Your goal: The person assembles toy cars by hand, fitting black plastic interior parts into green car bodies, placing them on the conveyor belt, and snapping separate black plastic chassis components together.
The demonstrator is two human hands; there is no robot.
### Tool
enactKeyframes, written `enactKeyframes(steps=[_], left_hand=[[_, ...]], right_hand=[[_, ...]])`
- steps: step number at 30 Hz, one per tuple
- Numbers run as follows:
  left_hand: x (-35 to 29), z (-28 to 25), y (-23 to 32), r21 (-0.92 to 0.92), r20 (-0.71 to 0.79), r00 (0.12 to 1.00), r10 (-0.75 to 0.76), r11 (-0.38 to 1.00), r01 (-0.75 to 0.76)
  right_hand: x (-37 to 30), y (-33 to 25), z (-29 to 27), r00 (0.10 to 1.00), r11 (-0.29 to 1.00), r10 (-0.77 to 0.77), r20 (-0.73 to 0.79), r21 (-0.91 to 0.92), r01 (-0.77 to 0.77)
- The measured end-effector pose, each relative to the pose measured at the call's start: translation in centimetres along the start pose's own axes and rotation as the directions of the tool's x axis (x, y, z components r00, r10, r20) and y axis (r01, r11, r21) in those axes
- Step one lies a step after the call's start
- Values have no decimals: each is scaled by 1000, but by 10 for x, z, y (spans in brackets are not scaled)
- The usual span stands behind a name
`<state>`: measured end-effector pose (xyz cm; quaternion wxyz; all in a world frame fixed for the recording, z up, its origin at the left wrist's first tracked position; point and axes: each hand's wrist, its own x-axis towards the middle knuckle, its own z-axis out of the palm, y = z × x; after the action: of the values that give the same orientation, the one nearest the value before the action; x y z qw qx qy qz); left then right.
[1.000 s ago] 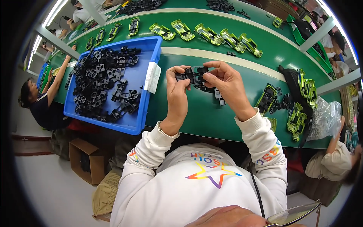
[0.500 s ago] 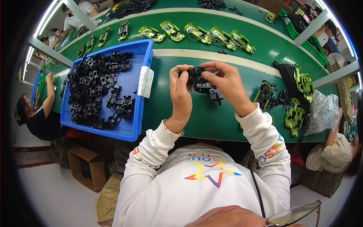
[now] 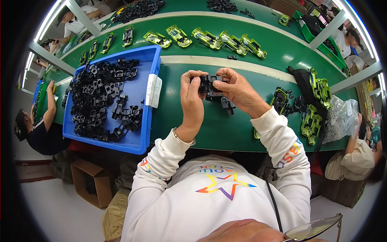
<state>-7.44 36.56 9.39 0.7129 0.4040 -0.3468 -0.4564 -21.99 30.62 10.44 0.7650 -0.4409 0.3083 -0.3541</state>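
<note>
Between my two hands, over the green table, is a black plastic part [image 3: 209, 84] with square openings. My left hand [image 3: 191, 97] grips its left end, thumb toward me. On its right side, the thumb and fingers of my right hand [image 3: 238, 88] pinch it. Just below, another black plastic piece [image 3: 227, 105] shows beside my right hand; whether it joins the held part I cannot tell. To the left stands a blue tray [image 3: 147, 125], heaped with similar black parts [image 3: 96, 94].
Several yellow-green toy car bodies [image 3: 206, 38] lie on the green conveyor [image 3: 278, 56] beyond. More car bodies [image 3: 311, 124], a black bag [image 3: 303, 78] and a clear plastic bag [image 3: 340, 119] are at the right. A cardboard box [image 3: 92, 183] stands below the tray. Other people sit at both sides.
My right fingers have curled in closer, with the thumb now pressing the black part's right side. My left hand keeps its grip. The whole view has shifted slightly.
</note>
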Motion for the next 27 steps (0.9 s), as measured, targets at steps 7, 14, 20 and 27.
enactKeyframes(steps=[7, 14, 20, 27], left_hand=[[1, -4, 4, 76, 50, 998, -23, 997, 19], [2, 5, 14, 155, 123, 991, 47, 986, -66], [12, -3, 1, 394, 160, 979, 127, 901, -181], [3, -18, -5, 231, 124, 988, -95, 971, 64]], right_hand=[[-7, 1, 2, 999, 999, 40, -27, 30, -39], [-16, -7, 7, 987, 974, -117, -108, -205, 93], [-9, 8, 9, 966, 952, -167, -198, -287, 106], [-14, 5, 0, 988, 891, -59, -145, -453, -13]])
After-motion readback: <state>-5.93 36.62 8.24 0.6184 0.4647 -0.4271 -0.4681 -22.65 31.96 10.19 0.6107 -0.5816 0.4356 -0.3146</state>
